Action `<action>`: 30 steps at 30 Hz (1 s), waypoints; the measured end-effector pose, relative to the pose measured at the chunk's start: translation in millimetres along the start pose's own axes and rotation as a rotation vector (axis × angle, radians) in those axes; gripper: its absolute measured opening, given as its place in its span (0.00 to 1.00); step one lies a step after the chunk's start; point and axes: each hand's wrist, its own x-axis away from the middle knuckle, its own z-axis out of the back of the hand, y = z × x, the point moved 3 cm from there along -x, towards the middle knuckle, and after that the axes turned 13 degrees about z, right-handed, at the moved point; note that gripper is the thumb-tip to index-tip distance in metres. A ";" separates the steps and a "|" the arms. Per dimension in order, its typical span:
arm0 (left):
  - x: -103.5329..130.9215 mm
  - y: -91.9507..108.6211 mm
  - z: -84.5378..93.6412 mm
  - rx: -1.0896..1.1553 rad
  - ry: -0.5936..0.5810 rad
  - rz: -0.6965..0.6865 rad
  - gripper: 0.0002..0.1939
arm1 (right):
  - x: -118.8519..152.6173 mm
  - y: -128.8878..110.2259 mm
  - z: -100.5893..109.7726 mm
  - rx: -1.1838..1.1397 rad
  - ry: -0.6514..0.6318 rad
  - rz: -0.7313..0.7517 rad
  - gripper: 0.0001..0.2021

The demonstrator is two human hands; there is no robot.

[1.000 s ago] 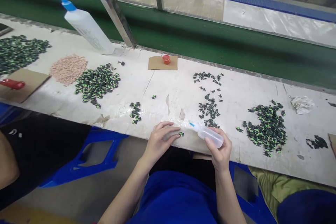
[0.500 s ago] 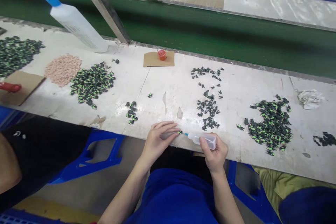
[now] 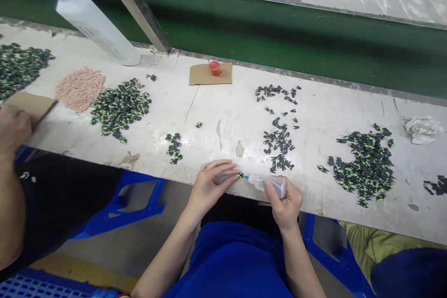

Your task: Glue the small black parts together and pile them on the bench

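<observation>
At far left, a co-worker's hand (image 3: 14,128) rests by a cardboard sheet (image 3: 37,104), beside a pile of pink pellets (image 3: 80,89) and a black-and-green heap (image 3: 120,107) that touch at their edges, where a brushing sleeve could mix the two. Behind them a large white bottle (image 3: 96,25) with a blue spout stands near a steel post (image 3: 139,9); its height could make it tip if bumped. Toward the center, a small cluster (image 3: 173,149) lies on the bench (image 3: 230,102) left of the worker's left hand (image 3: 209,184), whose thumb and fingers pinch a small black-and-green piece (image 3: 240,175) at the bench's front edge. So slight a grip on so small a part could let it slip, perhaps to the floor. The right hand (image 3: 288,199), its fingers wrapped around a translucent squeeze bottle (image 3: 258,181), points the blue nozzle (image 3: 246,177) at the piece; whether they touch cannot be told. Too hard a press could release an excess onto the fingers, and an unsteady wrist could knock the piece askew. Just beyond the bottle, loose black clips (image 3: 279,142) could catch any stray drops; a larger heap (image 3: 365,167) sits farther right.
</observation>
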 end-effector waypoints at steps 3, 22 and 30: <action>-0.5 -1.6 -0.8 0.010 -0.002 0.004 0.08 | 0.2 -0.5 -0.4 -0.004 0.020 -0.003 0.11; -0.2 -1.1 -0.9 0.026 -0.016 0.049 0.07 | 4.5 2.7 -2.5 -0.046 0.035 -0.019 0.12; -0.6 -0.2 0.1 0.045 -0.028 0.053 0.07 | 3.6 3.2 -1.5 -0.024 0.040 -0.038 0.17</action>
